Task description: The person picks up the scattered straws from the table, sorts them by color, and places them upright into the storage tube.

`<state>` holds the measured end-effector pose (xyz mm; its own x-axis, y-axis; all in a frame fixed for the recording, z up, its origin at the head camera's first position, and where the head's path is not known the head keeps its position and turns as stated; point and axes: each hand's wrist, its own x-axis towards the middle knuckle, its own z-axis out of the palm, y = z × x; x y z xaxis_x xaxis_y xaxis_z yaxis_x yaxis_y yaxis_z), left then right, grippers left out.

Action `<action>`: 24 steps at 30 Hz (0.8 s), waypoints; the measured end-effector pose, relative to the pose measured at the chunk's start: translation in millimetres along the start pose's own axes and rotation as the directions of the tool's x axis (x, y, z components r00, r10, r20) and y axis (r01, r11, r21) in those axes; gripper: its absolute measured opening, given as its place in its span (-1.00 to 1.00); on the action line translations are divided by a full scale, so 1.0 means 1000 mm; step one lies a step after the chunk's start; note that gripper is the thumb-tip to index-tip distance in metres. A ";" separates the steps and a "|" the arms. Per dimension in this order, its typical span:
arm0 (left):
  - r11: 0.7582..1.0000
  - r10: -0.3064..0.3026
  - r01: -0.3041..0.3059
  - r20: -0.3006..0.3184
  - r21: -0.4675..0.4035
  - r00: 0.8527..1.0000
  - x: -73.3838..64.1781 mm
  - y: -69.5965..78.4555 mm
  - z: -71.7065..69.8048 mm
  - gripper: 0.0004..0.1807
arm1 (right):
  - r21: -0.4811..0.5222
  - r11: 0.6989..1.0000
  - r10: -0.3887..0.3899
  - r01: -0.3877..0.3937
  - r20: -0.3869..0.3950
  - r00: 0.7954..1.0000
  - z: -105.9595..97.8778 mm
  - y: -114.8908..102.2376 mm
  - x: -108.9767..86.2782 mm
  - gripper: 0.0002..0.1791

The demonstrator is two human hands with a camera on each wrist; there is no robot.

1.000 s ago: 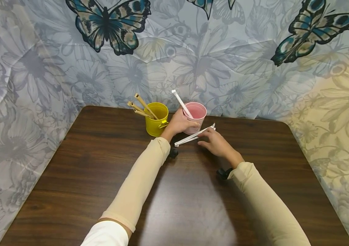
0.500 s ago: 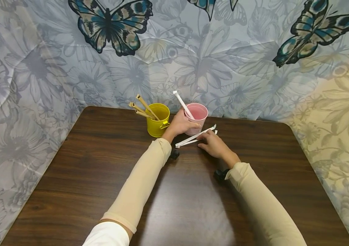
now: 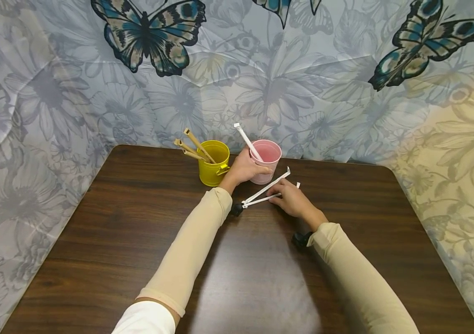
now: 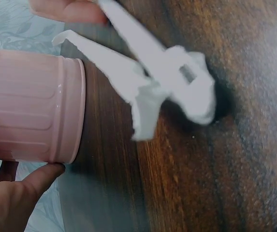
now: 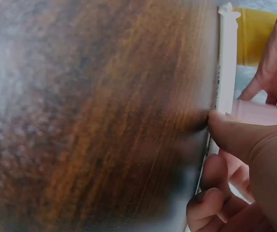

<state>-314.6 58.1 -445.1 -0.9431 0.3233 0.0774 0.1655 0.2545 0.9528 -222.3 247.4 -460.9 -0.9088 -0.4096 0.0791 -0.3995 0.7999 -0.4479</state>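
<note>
My left hand [image 3: 242, 170] grips the side of a small pink bucket [image 3: 264, 175], which stands upright near the table's back edge. A white paper-wrapped straw [image 3: 246, 138] leans inside the bucket, its end above the rim. In front of it my right hand [image 3: 293, 198] pinches another wrapped straw [image 5: 226, 58] between thumb and fingers. Beside that one, a further wrapped straw [image 3: 269, 186] slants away toward the bucket; their left ends meet in a narrow V. Whether the right fingers also touch this farther straw cannot be told.
A yellow bucket [image 3: 209, 175] with several tan tube-like sticks [image 3: 194, 140] leaning in it stands left of the pink one. Behind the dark wooden table [image 3: 95, 241] hangs a butterfly-and-flower cloth [image 3: 270, 69]. Black wrist cameras sit under both forearms.
The straw in my right hand has come toward me, and the gap between the two straws has widened. My left hand and the pink bucket stay in place.
</note>
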 end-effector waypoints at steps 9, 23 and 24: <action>1.000 0.002 -0.002 -0.006 0.006 1.000 -0.001 0.000 0.001 0.02 | -0.057 0.997 -0.049 0.049 -0.012 0.999 -0.004 0.000 -0.003 -0.94; 1.000 -0.004 0.004 -0.007 0.006 1.000 0.000 -0.002 0.001 0.03 | -0.093 0.995 -0.033 0.038 0.049 0.998 -0.035 0.005 -0.017 -0.93; 1.000 -0.003 0.003 -0.006 0.006 1.000 0.000 -0.002 0.001 0.03 | -0.076 0.996 -0.033 0.036 0.036 0.999 -0.037 0.006 -0.017 -0.93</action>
<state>-314.5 58.5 -447.0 -0.9454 0.3167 0.0767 0.1646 0.2612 0.9512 -213.5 275.2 -432.2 -0.8902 -0.4513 0.0614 -0.4396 0.8159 -0.3757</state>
